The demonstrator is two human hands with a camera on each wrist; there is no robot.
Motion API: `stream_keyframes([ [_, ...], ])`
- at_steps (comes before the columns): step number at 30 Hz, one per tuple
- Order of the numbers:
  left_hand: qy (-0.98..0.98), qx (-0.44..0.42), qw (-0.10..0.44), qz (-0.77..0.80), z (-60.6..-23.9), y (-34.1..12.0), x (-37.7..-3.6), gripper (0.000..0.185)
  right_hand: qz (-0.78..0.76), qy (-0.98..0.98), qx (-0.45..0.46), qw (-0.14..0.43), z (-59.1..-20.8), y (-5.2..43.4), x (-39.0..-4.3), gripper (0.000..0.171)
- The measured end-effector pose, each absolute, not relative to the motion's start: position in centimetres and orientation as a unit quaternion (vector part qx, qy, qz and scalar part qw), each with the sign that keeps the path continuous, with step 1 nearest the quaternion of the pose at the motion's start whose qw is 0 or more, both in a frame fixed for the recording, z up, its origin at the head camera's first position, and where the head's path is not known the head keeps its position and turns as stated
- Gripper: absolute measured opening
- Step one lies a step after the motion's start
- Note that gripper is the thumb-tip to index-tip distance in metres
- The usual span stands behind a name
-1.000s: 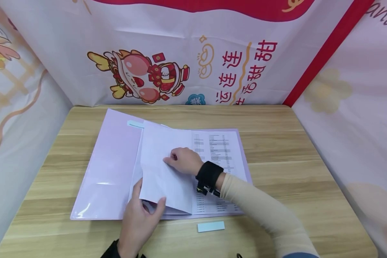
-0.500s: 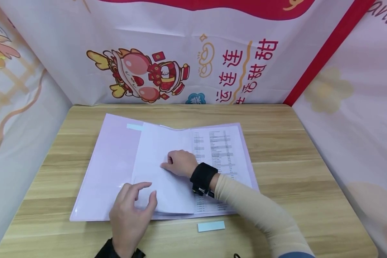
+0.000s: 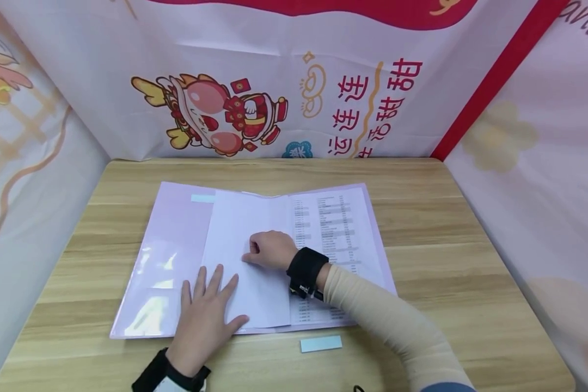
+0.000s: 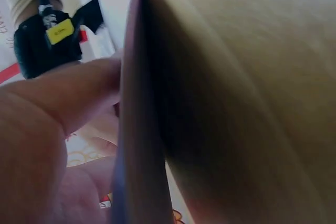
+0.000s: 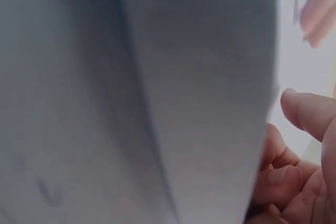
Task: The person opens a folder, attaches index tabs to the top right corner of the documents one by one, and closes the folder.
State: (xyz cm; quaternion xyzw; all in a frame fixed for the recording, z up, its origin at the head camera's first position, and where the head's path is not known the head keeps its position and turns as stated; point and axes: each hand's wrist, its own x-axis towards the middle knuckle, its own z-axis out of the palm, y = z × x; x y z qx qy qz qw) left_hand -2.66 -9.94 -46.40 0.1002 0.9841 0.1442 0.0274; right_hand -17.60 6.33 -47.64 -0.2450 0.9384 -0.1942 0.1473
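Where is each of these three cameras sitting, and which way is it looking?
Head: worn on the head, looking forward and down at the open folder on the wooden table; left hand and right hand show.
Left wrist: close against the folder's edge; a thumb and the right wristband show.
Right wrist: pressed near a blurred white page; curled fingers show.
Shared: head and left-wrist views both show the right wristband.

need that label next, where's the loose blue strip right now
In the head view the blue strip lies on the table, just in front of the open folder, under the right forearm.
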Motion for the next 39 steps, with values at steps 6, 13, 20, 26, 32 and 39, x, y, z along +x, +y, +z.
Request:
stream_keyframes([
  [6,0.983,0.095,0.054,0.146,-47.2,-10.5,-2.8,0.085,-0.209,0.930,-0.260,0.156,-47.6,6.4,-18.0,0.030],
  [13,0.980,0.112,0.036,0.160,-47.7,-10.8,-3.4,0.085,-0.206,0.940,-0.234,0.141,-47.3,6.6,-18.8,0.033],
  [20,0.978,0.106,0.050,0.175,-47.7,-10.9,-3.4,0.085,-0.149,0.955,-0.219,0.134,-46.3,7.0,-19.3,0.033],
  [26,0.977,0.110,0.068,0.169,-47.5,-11.1,-3.4,0.085,-0.114,0.951,-0.238,0.158,-46.3,6.7,-19.5,0.030],
  [32,0.977,0.114,0.068,0.166,-47.5,-11.0,-3.5,0.085,-0.096,0.950,-0.245,0.170,-46.2,6.4,-19.6,0.027],
  [39,0.978,0.101,0.071,0.166,-47.5,-11.2,-3.6,0.086,-0.088,0.951,-0.240,0.173,-46.1,6.4,-19.5,0.028],
])
